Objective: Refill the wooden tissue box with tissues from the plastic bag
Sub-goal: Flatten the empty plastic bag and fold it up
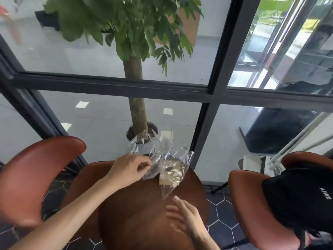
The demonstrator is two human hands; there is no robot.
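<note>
"AIWE" is printed in white on a black garment [304,201] at lower right. The wooden tissue box [170,173] is seen through the clear plastic bag [162,159] at frame centre, on the far edge of the round tabletop [140,213]; its long axis cannot be told. The bag's edge is pinched by the left hand [128,168]. The right hand [182,213], blurred, is held loosely spread just below the bag's lower tip, empty.

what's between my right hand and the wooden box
In the head view, only a trailing corner of the plastic bag separates the right hand from the wooden box.
</note>
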